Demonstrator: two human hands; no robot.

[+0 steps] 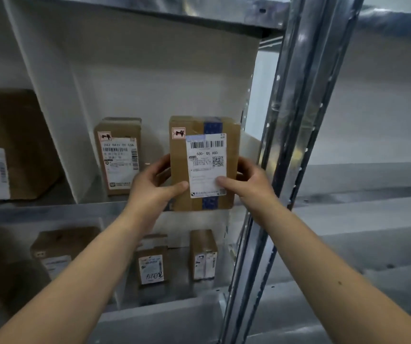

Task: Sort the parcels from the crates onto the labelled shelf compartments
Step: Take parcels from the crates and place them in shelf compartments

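Cardboard parcel [204, 163] gripped by left hand [149, 187] and right hand [251, 181], fingers [161, 166] curled.

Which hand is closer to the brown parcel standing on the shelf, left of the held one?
Left. The left hand grips the left edge of the held parcel, just right of the standing parcel; the right hand grips the opposite edge.
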